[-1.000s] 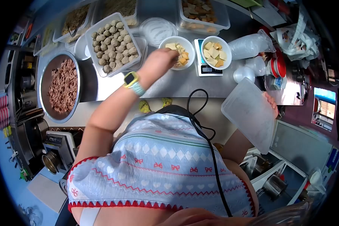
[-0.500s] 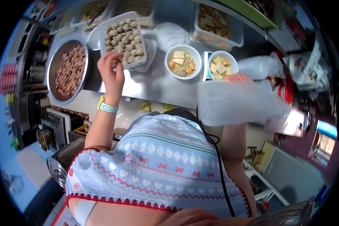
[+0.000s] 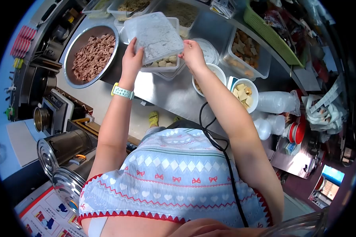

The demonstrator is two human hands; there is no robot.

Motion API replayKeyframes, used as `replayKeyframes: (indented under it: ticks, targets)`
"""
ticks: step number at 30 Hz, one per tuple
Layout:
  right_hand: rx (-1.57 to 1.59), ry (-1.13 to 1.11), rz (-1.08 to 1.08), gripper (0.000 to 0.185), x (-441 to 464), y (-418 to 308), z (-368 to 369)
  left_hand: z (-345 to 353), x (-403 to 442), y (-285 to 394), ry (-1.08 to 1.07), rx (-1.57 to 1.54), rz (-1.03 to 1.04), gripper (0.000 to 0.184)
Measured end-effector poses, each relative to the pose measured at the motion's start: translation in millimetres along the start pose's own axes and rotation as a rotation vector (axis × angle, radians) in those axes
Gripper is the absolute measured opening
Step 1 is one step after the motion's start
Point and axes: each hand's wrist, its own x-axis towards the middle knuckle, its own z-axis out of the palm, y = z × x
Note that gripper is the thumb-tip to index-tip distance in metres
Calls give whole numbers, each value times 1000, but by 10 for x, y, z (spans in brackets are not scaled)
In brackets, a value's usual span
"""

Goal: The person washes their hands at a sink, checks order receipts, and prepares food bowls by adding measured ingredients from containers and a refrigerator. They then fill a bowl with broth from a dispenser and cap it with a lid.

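Observation:
Both hands hold a translucent plastic lid (image 3: 154,34) over a rectangular tub of meatballs (image 3: 166,62), hiding most of the balls. My left hand (image 3: 133,60), with a watch on its wrist, grips the lid's left lower edge. At the right corner, the fingers of my right hand (image 3: 193,55) pinch the rim. The lid sits tilted on or just above the tub; whether it touches all round I cannot tell. Under my right forearm, a white bowl (image 3: 215,71) is partly hidden. Another bowl of tofu pieces (image 3: 243,94) stands on a scale to the right.
A large steel bowl of chopped meat (image 3: 94,59) stands at the left. Behind are several food tubs (image 3: 130,7), a round clear lid (image 3: 203,49) and a tub of fried pieces (image 3: 245,53). Stacked plastic bowls (image 3: 277,102) lie at the right, below a green basket (image 3: 271,35).
My right hand has brought the lid from the right side across to the meatball tub. My left hand has left the meatballs and taken the lid's edge. The view has shifted.

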Motion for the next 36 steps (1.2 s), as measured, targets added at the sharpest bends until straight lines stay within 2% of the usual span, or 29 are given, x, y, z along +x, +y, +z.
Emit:
replayKeyframes:
  ticks: [1,3,4,5,7,8,10,11,13,15,16,17,18,20,21,24,25,26,27,28,29,30,31,32,33,34,35,36]
  targets:
    - [-5,-10,1,30,-63,117,-40,-39,0,-9,10,-2,-3,53]
    - [-242,-121,55,37,-127,248,-141,-78,56,-13,-42,780,249,53]
    - [-316,-181,53,46,-196,259,-160,-95,124,-165,-9,531,339,53]
    - [-319,-182,52,46,-226,261,-155,-89,165,-324,-7,529,339,53]
    - [-563,-163,34,45,-267,283,-133,-65,187,-480,66,378,250,50]
    - [-635,-53,-132,42,-137,505,-125,-111,192,-534,55,378,251,50]
    - [-569,-30,-103,40,54,602,-3,-105,259,-602,89,384,153,47]
    - [-507,-13,-76,39,81,647,14,-105,150,-273,40,421,-35,45]
    - [-278,-194,167,41,17,428,-13,-88,98,-211,35,371,-25,44]
    - [-430,-233,178,43,-230,95,-40,-157,175,-395,18,391,127,43]
    - [-702,-151,59,45,-219,166,-5,-149,121,-305,7,345,83,43]
    - [-976,-70,-55,46,-197,231,43,-169,174,-451,-4,234,129,42]
    - [-1016,-45,18,51,-278,128,108,-176,197,-459,-26,225,92,42]
    - [-1070,-13,18,54,-328,16,170,-185,131,-265,-104,175,-4,44]
    - [-1126,-13,2,57,-340,23,208,-170,144,-312,-47,202,141,45]
    - [-1102,40,-53,54,-345,83,239,-202,168,-381,-63,185,148,47]
    - [-1083,53,-85,51,-349,97,238,-194,120,-317,-92,330,136,48]
    - [-1081,65,-72,51,-343,107,229,-186,80,-253,-124,474,123,49]
    - [-1011,44,-23,51,-328,131,211,-195,73,-223,-140,474,122,49]
    - [-939,25,21,51,-328,158,200,-199,78,-190,-181,436,38,51]
    - [-937,35,29,51,-388,216,148,-210,72,-176,-220,398,-46,52]
    - [-782,-24,-72,51,-454,325,7,-235,98,-311,-229,395,-37,52]
    - [-625,-78,-172,50,-551,411,-167,-282,144,-557,-170,371,73,53]
    - [-587,-217,-104,49,-725,454,-451,-286,193,-683,-109,342,185,53]
    - [-551,-356,-35,48,-986,457,-806,-338,92,-534,-105,337,250,51]
    - [-589,-315,170,39,-1368,279,-1047,-357,-46,-317,-116,145,281,47]
    - [-373,-203,399,33,-1469,866,-1499,-361,-216,-51,-125,-46,302,43]
    - [-700,6,137,29,-1715,1285,-1857,-356,-403,301,-192,-111,401,39]
